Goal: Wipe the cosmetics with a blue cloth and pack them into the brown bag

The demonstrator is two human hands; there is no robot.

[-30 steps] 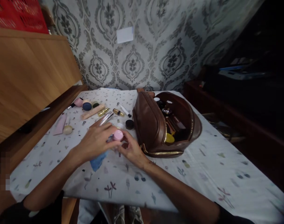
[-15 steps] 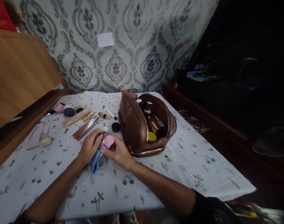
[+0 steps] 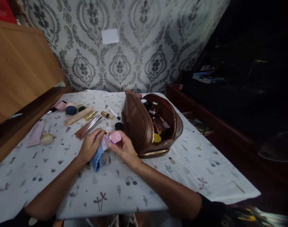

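My right hand [image 3: 126, 153] is closed around a small white-and-purple bottle with a pink cap [image 3: 115, 137], the cap pointing up and to the right. Bunched in my left hand [image 3: 90, 147] is a blue cloth [image 3: 97, 161], pressed against the bottle's side and hanging down below it. Fingers cover part of the bottle. Just right of my hands stands a brown zip cosmetic bag [image 3: 136, 126], unzipped, with several jars and cosmetics inside, among them a yellow lid [image 3: 157, 138]. A black round lid [image 3: 119, 126] lies between my right hand and the bag.
Several cosmetics lie on the patterned tablecloth [image 3: 134, 198] to the left: a beige tube [image 3: 78, 116], a silver-and-brown tube [image 3: 87, 127], a gold lipstick [image 3: 90, 116], a white pen-like stick [image 3: 114, 113] and a pink tube [image 3: 37, 134]. A wooden cabinet [image 3: 23, 63] borders the left side.
The bottle has shifted slightly right and tilted, showing more of its cap's side. The cloth hangs a little differently below my left hand. The whole view has moved slightly.
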